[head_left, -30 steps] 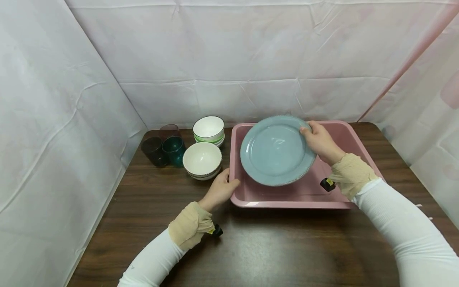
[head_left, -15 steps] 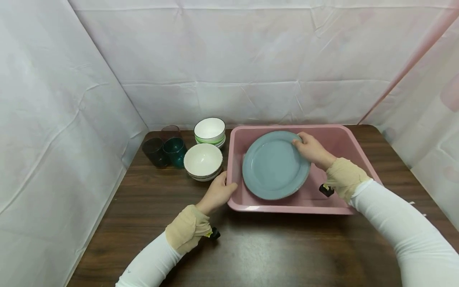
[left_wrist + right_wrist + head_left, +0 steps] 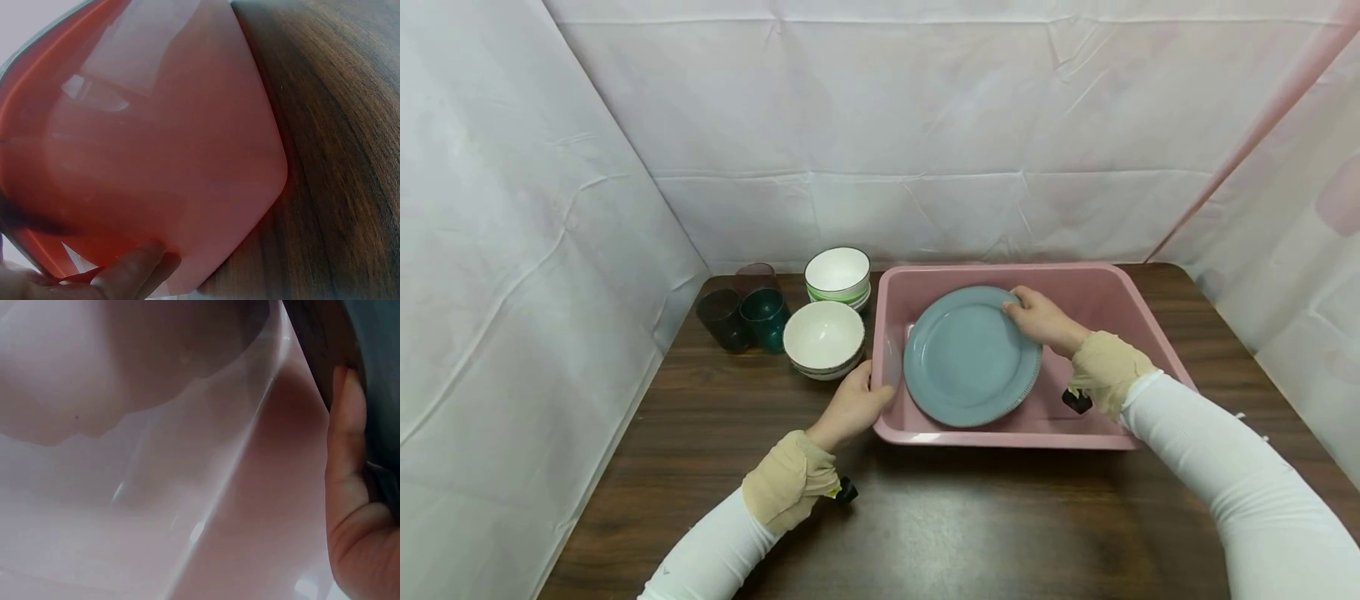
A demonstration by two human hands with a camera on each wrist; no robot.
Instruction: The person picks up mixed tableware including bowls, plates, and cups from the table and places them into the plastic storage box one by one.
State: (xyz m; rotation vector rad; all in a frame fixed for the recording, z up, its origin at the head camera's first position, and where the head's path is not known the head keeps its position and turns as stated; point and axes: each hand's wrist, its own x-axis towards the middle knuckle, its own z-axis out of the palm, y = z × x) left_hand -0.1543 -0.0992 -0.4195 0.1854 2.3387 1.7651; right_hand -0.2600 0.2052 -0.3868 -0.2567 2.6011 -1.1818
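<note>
A blue-grey plate (image 3: 973,358) with a beaded edge lies tilted inside the pink basin (image 3: 1075,442), toward its left side. My right hand (image 3: 1041,321) pinches the plate's upper right edge, thumb on its top face. The right wrist view shows that hand (image 3: 356,512) against the plate's dark underside (image 3: 331,356). With the thumb over the rim, my left hand (image 3: 852,406) grips the basin's left side. In the left wrist view its fingers (image 3: 134,265) lie against the basin's outer wall (image 3: 181,156). Whether a second plate lies beneath, I cannot tell.
Left of the basin stand two small stacks of bowls, a white one (image 3: 823,335) in front and a green-banded one (image 3: 838,273) behind. Dark, teal (image 3: 765,317) and reddish tumblers stand farther left. White curtains (image 3: 880,125) enclose the wooden table (image 3: 970,525).
My right hand has lowered the plate into the basin and shifted slightly left. The left hand keeps its hold on the basin's rim.
</note>
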